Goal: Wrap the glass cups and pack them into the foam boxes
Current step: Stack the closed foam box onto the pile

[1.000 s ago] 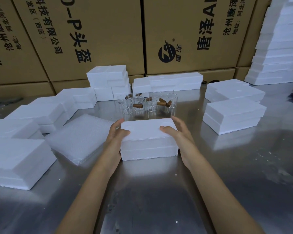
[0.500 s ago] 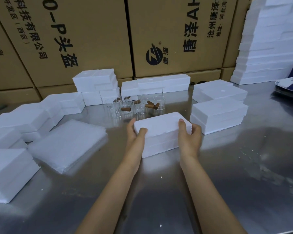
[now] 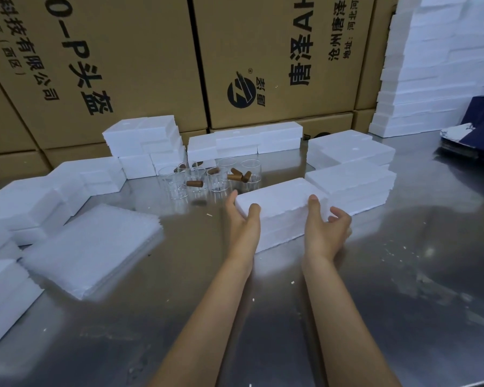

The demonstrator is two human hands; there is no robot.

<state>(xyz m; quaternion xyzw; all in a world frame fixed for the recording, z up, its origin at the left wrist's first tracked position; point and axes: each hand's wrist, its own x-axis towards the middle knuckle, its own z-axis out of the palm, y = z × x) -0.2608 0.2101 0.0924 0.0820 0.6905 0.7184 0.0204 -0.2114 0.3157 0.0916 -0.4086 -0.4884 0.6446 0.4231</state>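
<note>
A closed white foam box (image 3: pixel 280 203) lies at an angle on the steel table (image 3: pixel 403 289), its right end close to a stack of foam boxes (image 3: pixel 349 185). My left hand (image 3: pixel 242 219) grips its left end with the thumb on the lid. My right hand (image 3: pixel 326 229) holds the right end, thumb on top and fingers curled round the side. Several clear glass cups (image 3: pixel 217 181) stand just behind the box, with brown cork stoppers (image 3: pixel 194 183) lying among them. A pile of white foam wrap sheets (image 3: pixel 92 247) sits at the left.
More foam boxes line the left side (image 3: pixel 34 202) and the back (image 3: pixel 143 141). A tall foam stack (image 3: pixel 436 68) rises at the back right, with a dark blue item (image 3: pixel 478 135) beside it. Brown cartons (image 3: pixel 123 65) wall off the rear.
Both hands have carried the foam box away from me and to the right, turning it slightly, until it lies beside the right-hand stack. The camera view has shifted right.
</note>
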